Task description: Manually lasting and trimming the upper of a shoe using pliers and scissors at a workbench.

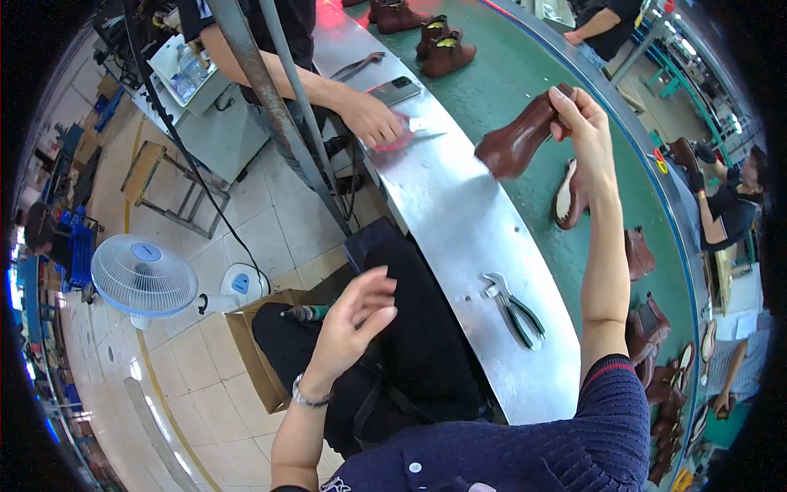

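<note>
My right hand (pixel 580 121) is raised over the green conveyor belt (pixel 484 102), its fingers closed on a shiny brown leather boot (pixel 520 141) at the shaft end. The boot hangs tilted, its toe toward the metal bench, slightly blurred. My left hand (pixel 351 318) is above my lap, fingers apart and curved, with nothing in it. Between my arms, a pair of shoemaker's pliers (pixel 516 313) with dark green handles lies on the silvery bench (pixel 467 238). Beyond the held boot, another brown boot (pixel 571 197) lies on the belt, its pale sole showing.
A co-worker's hand (pixel 373 119) rests by pink-handled scissors (pixel 398 138) on the bench, near a phone (pixel 395 90). Several brown boots (pixel 648 332) line the belt at right, others (pixel 447 53) at the far end. Metal posts (pixel 283 107), a fan (pixel 143 275) and a cardboard box (pixel 246 357) stand left.
</note>
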{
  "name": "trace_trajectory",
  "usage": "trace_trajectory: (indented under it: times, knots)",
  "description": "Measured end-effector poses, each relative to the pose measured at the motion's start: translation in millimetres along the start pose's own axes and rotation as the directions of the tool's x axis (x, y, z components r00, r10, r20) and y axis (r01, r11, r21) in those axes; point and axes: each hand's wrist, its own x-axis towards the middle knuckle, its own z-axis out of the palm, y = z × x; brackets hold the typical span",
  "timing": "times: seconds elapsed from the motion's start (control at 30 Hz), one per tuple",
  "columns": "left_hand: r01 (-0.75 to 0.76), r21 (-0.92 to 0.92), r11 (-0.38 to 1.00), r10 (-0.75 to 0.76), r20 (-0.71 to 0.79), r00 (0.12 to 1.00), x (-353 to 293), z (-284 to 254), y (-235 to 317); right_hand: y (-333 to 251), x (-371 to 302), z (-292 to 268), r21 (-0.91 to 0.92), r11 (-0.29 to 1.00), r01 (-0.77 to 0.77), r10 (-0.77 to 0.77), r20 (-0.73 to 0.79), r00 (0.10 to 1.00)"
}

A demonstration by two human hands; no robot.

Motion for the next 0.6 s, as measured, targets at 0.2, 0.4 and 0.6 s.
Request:
trace_trajectory:
  times: [0.2,0.4,0.6]
  knots:
    - [-0.362,0.3,0.882,0.279,0.286,0.917,18.8,25.2,40.5,-84.4,-93.9,51.8,0.156,0.967,-0.201,0.123,0.403,0.907]
    - [-0.288,0.116,0.951,0.264,0.187,0.946,-55.0,-2.9,-26.7,-52.0,-147.4,124.3,0.201,0.849,-0.488,0.216,0.711,0.669]
    - [-0.209,-0.135,0.969,0.196,-0.097,0.976,-108.5,-20.8,-52.3,17.4,-192.3,124.2,-0.158,0.98,-0.12,0.176,0.415,0.893]
